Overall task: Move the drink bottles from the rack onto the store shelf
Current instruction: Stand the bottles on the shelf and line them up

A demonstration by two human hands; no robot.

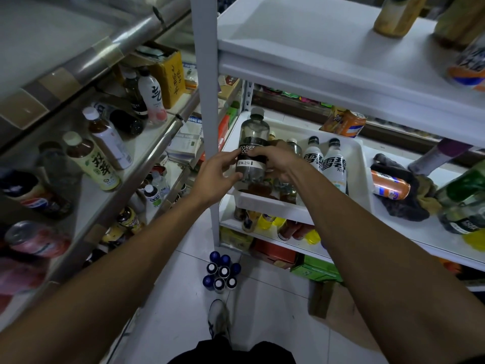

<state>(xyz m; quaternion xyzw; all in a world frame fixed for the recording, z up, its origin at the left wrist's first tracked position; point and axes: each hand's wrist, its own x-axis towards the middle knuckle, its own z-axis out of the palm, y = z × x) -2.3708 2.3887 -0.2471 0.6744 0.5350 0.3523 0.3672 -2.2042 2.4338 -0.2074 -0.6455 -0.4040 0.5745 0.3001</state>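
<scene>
1. Head view: the left hand and right hand both grip a dark bottle at its black label, fingers curled round it from either side.
2. The bottle is upright, grey cap on top, and is held over the near left corner of a white tray on the white rack. Whether its base touches anything in the tray is hard to tell.
3. Two white bottles stand in the tray, just right of the hands.
4. An orange can lies on a dark cloth, right of the tray.
5. The shelf to the left holds a tea bottle among others.
6. Blue-capped bottles stand clustered on the floor.
</scene>
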